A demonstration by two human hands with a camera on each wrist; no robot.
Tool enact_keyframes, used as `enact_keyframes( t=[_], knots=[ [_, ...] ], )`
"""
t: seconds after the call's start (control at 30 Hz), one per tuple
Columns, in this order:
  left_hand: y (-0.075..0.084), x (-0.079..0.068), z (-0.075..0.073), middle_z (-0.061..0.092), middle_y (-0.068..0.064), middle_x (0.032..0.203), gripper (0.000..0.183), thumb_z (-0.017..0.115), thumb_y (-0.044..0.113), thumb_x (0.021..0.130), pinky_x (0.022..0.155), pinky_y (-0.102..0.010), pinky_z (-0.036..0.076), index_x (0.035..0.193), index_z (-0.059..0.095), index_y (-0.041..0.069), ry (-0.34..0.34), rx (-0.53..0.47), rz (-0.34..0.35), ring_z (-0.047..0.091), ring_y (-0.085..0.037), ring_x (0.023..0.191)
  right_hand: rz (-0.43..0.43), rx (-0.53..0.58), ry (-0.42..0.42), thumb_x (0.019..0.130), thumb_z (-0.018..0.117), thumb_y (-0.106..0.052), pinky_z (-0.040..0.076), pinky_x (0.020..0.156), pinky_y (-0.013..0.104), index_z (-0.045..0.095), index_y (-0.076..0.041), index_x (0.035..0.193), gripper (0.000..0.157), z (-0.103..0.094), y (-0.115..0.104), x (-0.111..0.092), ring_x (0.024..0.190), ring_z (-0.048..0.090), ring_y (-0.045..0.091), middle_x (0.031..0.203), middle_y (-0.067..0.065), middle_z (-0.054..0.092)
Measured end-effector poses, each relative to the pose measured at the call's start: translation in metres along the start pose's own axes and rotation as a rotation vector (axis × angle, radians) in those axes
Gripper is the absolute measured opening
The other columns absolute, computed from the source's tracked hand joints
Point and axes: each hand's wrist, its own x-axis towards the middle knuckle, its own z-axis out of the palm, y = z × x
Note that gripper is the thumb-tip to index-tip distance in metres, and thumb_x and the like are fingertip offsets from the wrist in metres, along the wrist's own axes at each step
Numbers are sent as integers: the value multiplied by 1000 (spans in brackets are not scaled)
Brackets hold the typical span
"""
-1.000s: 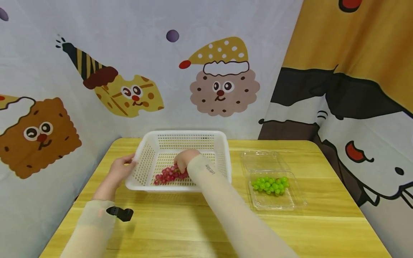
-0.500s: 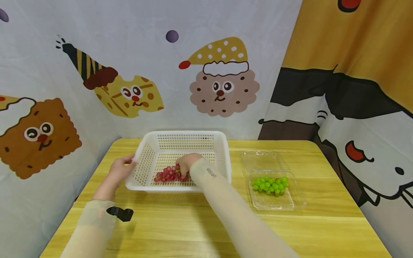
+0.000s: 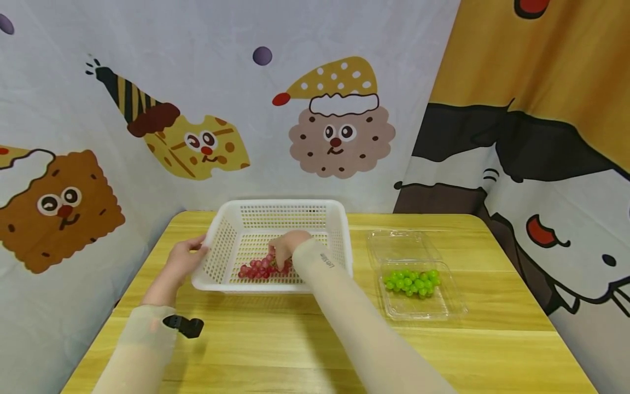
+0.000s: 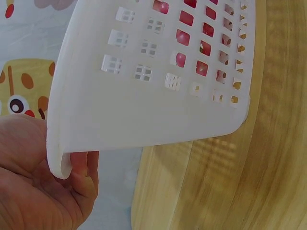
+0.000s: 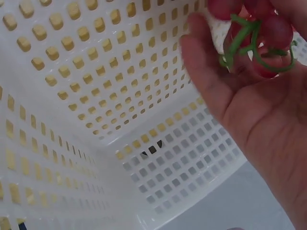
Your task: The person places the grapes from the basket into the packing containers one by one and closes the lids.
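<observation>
Left hand (image 3: 184, 258) grips the basket's left rim, palm on the outer side and fingers curled under the lip; likely there to stop the basket sliding while the other hand works inside. Basket (image 3: 283, 204) sits on the left half of the bench (image 3: 246, 350), pushed up near the far edge, long side parallel to it; mouth faces up, so the reach in from the near edge is unobstructed. Red grapes (image 3: 257, 270) lie in the basket by its near wall, bunch running left to right. Right hand (image 3: 285, 249) is inside the basket, holding the right end of that bunch; wrist view has fingers curled round berries and green stem (image 5: 234, 47), probably because a hold at the stem spares the fruit. Can't tell if the bunch is fully supported by the hand; its left end looks down on the basket floor. Clear box (image 3: 447, 300) stands right of the basket, well apart from it, toward the bench's right edge; lid (image 3: 401, 246) folded back toward the far edge, leaving the tray accessible from above. Green grapes (image 3: 412, 283) sit in that tray, toward its far side, neither hand touching them.
</observation>
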Motion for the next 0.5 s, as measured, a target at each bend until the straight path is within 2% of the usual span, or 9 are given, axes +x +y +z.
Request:
enact_keyframes(
  t=[0.07,0.27,0.3,0.4,0.5],
  knots=[
    [0,0,0,44,-30,130,51,43,20,101,68,-29,54,146,30,2,-1,5,-2,60,-25,89,-41,10,-13,82,70,-26,39,62,29,54,-33,106,30,-3,2,1,74,45,12,103,-2,54],
    [1,-1,-1,41,-31,133,51,44,19,100,68,-28,53,146,31,2,0,8,-8,60,-26,90,-109,239,-31,89,64,-17,46,54,25,63,-22,112,24,-10,6,-1,68,51,14,117,-2,53],
    [1,-1,-1,41,-31,133,51,44,19,100,68,-28,53,146,31,2,0,8,-8,60,-26,91,-111,284,-34,89,63,-15,46,52,24,65,-19,111,22,-10,7,-2,67,51,15,113,-1,54],
    [1,-2,-1,40,-31,134,51,44,20,100,69,-28,53,146,30,2,-2,9,-11,60,-27,92,-122,329,-24,90,62,-12,45,52,24,68,-14,106,17,-11,8,-4,69,49,15,100,2,56],
    [1,-1,0,39,-32,135,51,44,20,101,69,-28,53,146,30,2,-7,6,-15,60,-28,93,-133,353,-19,91,61,-9,49,58,26,68,-11,104,16,-12,8,-6,73,49,16,94,3,55]
  ],
)
